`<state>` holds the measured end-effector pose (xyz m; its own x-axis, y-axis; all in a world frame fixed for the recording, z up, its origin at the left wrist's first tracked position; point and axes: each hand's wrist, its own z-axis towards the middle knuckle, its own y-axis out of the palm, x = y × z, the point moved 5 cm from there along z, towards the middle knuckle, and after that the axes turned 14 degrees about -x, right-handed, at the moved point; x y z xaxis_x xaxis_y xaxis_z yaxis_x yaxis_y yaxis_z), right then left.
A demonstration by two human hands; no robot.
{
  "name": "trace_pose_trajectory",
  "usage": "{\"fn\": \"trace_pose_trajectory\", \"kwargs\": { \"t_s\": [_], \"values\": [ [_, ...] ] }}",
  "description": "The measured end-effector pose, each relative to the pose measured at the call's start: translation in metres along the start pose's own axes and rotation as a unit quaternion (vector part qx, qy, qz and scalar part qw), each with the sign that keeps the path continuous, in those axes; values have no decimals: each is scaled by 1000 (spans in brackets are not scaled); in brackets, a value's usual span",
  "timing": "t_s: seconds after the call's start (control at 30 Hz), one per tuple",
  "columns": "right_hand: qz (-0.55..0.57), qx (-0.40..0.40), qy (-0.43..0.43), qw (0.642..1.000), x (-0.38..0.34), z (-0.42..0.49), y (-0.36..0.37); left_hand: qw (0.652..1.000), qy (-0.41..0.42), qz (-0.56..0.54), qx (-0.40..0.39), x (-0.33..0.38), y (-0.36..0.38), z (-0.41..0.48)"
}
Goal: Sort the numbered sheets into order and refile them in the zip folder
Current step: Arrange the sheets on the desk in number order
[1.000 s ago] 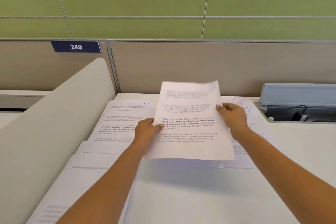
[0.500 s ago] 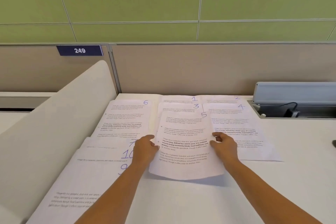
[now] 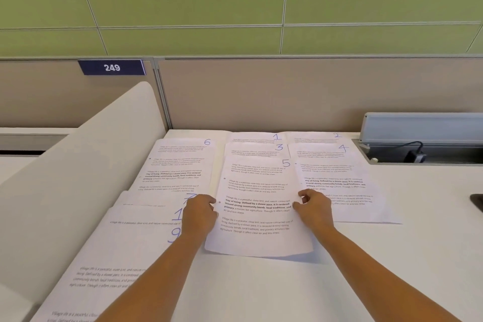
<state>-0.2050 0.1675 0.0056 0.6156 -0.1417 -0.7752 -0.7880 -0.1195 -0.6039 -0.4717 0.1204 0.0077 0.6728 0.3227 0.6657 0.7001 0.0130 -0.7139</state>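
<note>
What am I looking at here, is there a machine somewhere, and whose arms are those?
No machine: a person wears a camera on the head, which looks forward and down at their own bare arms. The left hand and the right hand pinch the side edges of a white printed sheet marked 5 in blue pen. It overlaps other white numbered sheets spread on the white desk.

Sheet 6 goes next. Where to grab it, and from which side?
Probably best: pinch Sheet 6 at its free right edge near the numbered corner, coming from the right. It lies flat; sheet 7 covers its near end and the white divider crowds its left.
</note>
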Motion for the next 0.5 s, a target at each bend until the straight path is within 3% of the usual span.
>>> {"fn": "trace_pose_trajectory", "kwargs": {
  "t_s": [0.27, 0.5],
  "values": [
    [-60, 8, -6, 998, 6, 0, 2, 999, -9, 10, 34, -5, -3, -3],
    [-45, 16, -81, 996, -19, 0, 18, 992, 64, 65, 89, -20, -19, -4]
  ]
}}
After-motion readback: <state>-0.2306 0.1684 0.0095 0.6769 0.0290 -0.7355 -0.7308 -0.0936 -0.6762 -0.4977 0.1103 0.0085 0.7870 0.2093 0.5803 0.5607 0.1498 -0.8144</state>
